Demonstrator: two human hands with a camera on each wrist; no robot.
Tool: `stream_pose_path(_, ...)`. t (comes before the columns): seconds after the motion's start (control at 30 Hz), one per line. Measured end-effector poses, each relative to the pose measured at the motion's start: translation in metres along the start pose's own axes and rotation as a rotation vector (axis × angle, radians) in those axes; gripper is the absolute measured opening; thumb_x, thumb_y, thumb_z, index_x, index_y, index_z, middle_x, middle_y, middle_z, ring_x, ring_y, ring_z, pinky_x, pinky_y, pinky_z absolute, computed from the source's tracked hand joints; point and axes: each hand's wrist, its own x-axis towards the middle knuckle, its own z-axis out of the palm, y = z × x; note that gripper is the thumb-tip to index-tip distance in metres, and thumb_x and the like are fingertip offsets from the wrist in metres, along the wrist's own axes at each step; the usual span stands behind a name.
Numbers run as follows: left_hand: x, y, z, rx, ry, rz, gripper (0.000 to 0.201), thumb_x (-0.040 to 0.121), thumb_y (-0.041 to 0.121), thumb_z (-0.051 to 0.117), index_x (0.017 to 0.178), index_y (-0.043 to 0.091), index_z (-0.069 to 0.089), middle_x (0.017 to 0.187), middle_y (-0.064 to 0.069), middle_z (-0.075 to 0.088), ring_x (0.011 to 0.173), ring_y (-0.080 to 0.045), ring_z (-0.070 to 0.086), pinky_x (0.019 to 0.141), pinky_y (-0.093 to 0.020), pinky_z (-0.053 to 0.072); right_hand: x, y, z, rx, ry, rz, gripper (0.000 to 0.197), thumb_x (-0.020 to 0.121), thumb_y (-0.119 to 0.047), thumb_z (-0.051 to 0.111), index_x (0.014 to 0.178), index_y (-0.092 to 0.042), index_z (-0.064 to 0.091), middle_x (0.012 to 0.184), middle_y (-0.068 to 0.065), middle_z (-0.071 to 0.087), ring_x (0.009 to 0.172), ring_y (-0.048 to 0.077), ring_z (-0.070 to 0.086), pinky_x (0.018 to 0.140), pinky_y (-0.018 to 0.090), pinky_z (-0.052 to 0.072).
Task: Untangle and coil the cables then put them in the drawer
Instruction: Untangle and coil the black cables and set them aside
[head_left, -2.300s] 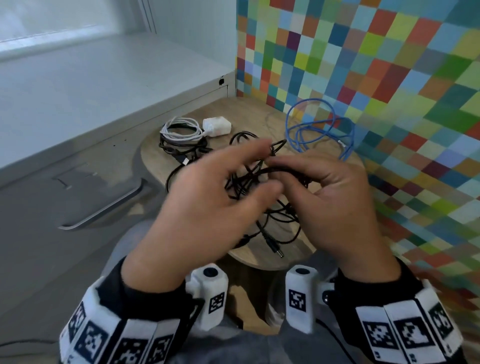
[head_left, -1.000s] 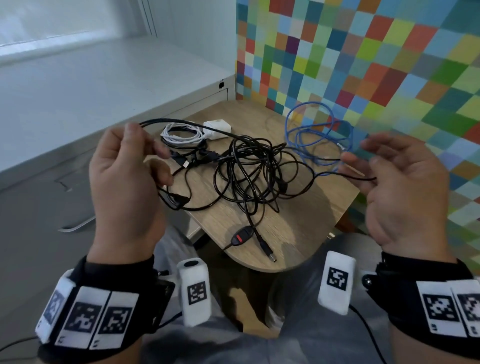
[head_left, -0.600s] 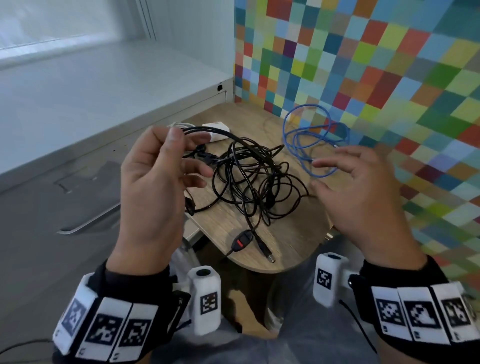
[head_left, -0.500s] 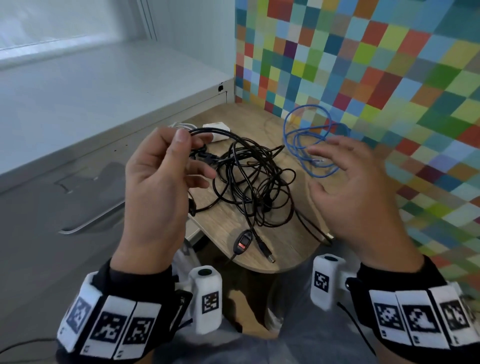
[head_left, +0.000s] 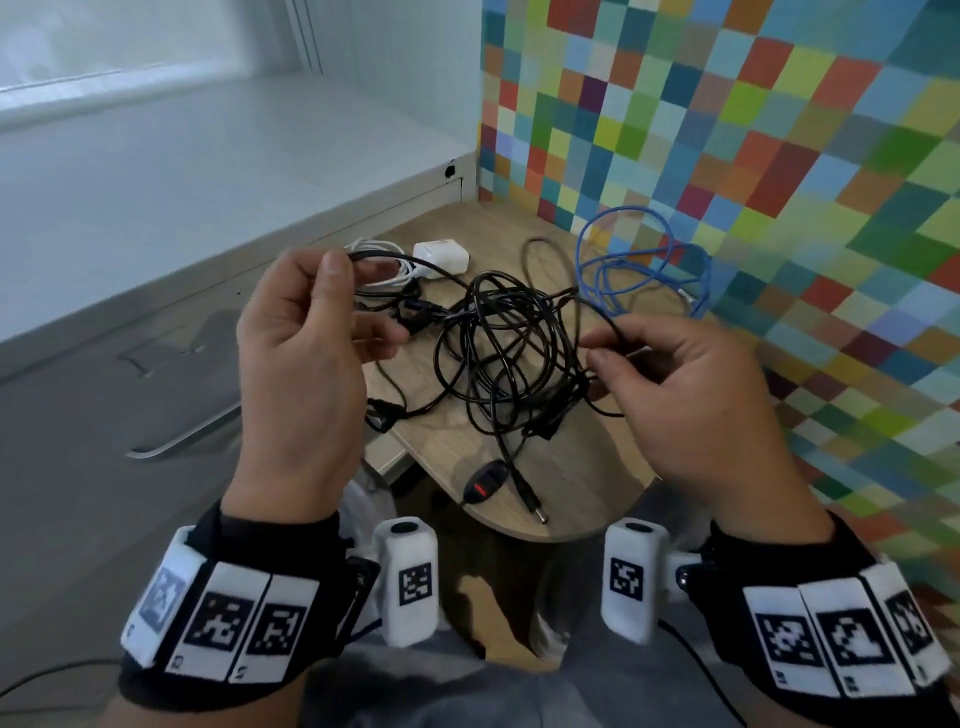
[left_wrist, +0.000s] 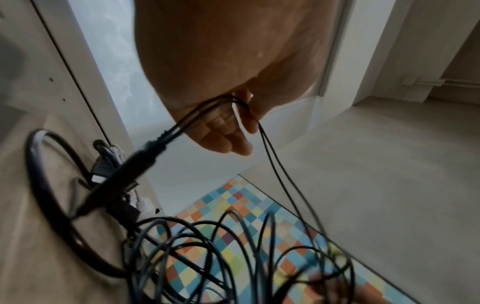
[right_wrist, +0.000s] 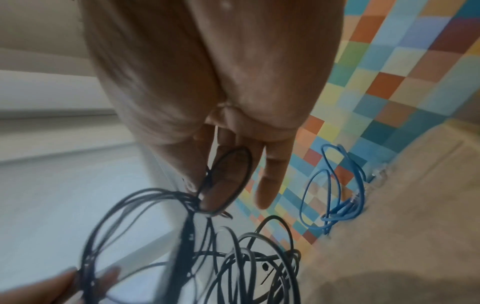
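Above the near left edge of the table (head_left: 571, 499), the left hand (head_left: 296, 374) pinches a doubled run of the thin black cable (head_left: 498, 358) between thumb and forefinger; the left wrist view shows two strands leaving that pinch. From this grip the cable runs rightward and slightly down into a loose snarl lying mid-table, so its long axis is roughly left to right between the two hands. Past the snarl, above the near right edge, the right hand (head_left: 675, 395) pinches another strand of the same black cable at its fingertips. Both hands sit about equally near the snarl; judging by this, the next pull separates loops sideways. Count: one tangled black cable mass, in which separate cables cannot be told apart; one white cable (head_left: 384, 270) with white adapter (head_left: 441, 257) at the far left edge; one blue cable (head_left: 644, 270), loosely looped, at the far right edge against the checkered wall (head_left: 753, 156). The drawer handle (head_left: 182, 441) lies left of the table.
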Motion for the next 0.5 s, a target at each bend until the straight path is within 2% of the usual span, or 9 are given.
stream_pose_path(0.07, 0.002, -0.006, -0.002, 0.129, -0.009, 0.000, 0.023, 0.108, 0.019, 0.049, 0.094, 0.023, 0.067, 0.088, 0.000, 0.073, 0.055, -0.020, 0.053, 0.054, -0.028, 0.044, -0.001, -0.003, -0.001, 0.077, 0.008, 0.004, 0.031, 0.095, -0.004, 0.070, 0.091, -0.034, 0.073, 0.082, -0.017, 0.074, 0.070, 0.009, 0.074, 0.065, 0.019, 0.058)
stream_pose_path(0.13, 0.002, -0.008, -0.003, 0.233, -0.047, 0.004, 0.022, 0.107, 0.013, 0.051, 0.109, 0.023, 0.071, 0.078, 0.001, 0.070, 0.053, -0.021, 0.045, 0.049, -0.026, 0.037, -0.002, -0.004, 0.001, 0.125, 0.013, 0.001, 0.028, 0.096, -0.003, 0.069, 0.094, -0.030, 0.074, 0.084, -0.013, 0.074, 0.070, 0.014, 0.075, 0.067, 0.024, 0.061)
stream_pose_path(0.17, 0.002, -0.008, -0.003, 0.282, -0.069, 0.007, 0.027, 0.106, 0.010, 0.051, 0.117, 0.026, 0.071, 0.079, 0.003, 0.069, 0.054, -0.019, 0.045, 0.050, -0.026, 0.036, -0.002, -0.004, 0.002, 0.146, 0.010, 0.002, 0.029, 0.096, -0.002, 0.068, 0.094, -0.030, 0.075, 0.084, -0.009, 0.075, 0.070, 0.015, 0.075, 0.068, 0.025, 0.061)
stream_pose_path(0.27, 0.002, -0.006, -0.006, 0.428, -0.130, 0.041, 0.045, 0.104, 0.004, 0.051, 0.136, 0.033, 0.061, 0.097, 0.010, 0.069, 0.062, -0.010, 0.058, 0.062, -0.020, 0.046, -0.002, -0.002, 0.005, 0.183, 0.000, -0.001, 0.031, 0.098, -0.001, 0.066, 0.096, -0.031, 0.076, 0.087, -0.002, 0.076, 0.074, 0.019, 0.076, 0.071, 0.030, 0.062)
stream_pose_path(0.33, -0.001, -0.003, -0.005, 0.505, -0.178, 0.047, 0.061, 0.099, -0.002, 0.052, 0.143, 0.040, 0.051, 0.114, 0.014, 0.065, 0.072, -0.013, 0.065, 0.065, -0.016, 0.049, -0.003, -0.001, 0.006, 0.194, -0.005, -0.006, 0.032, 0.098, 0.000, 0.065, 0.097, -0.030, 0.076, 0.089, -0.001, 0.076, 0.077, 0.020, 0.076, 0.073, 0.032, 0.062)
stream_pose_path(0.4, -0.006, 0.001, 0.000, 0.588, -0.247, 0.038, 0.071, 0.093, -0.004, 0.055, 0.143, 0.046, 0.047, 0.125, 0.017, 0.061, 0.079, -0.012, 0.066, 0.069, -0.013, 0.049, -0.004, -0.002, 0.006, 0.197, -0.020, 0.003, 0.030, 0.098, 0.000, 0.065, 0.100, -0.027, 0.077, 0.090, -0.001, 0.076, 0.078, 0.019, 0.076, 0.074, 0.032, 0.063)
stream_pose_path(0.47, -0.010, 0.005, 0.005, 0.685, -0.329, 0.073, 0.066, 0.088, 0.000, 0.062, 0.135, 0.046, 0.055, 0.127, 0.019, 0.060, 0.085, -0.006, 0.067, 0.075, -0.011, 0.048, -0.005, -0.003, 0.006, 0.193, -0.030, 0.008, 0.029, 0.097, 0.002, 0.065, 0.100, -0.025, 0.077, 0.089, -0.004, 0.076, 0.077, 0.016, 0.075, 0.074, 0.030, 0.063)
stream_pose_path(0.5, -0.011, 0.006, 0.006, 0.720, -0.360, 0.101, 0.058, 0.085, 0.005, 0.065, 0.127, 0.045, 0.061, 0.121, 0.019, 0.063, 0.087, -0.004, 0.068, 0.079, -0.013, 0.049, -0.006, -0.004, 0.005, 0.190, -0.029, 0.009, 0.031, 0.097, 0.003, 0.064, 0.099, -0.025, 0.077, 0.088, -0.006, 0.076, 0.077, 0.014, 0.075, 0.073, 0.028, 0.062)
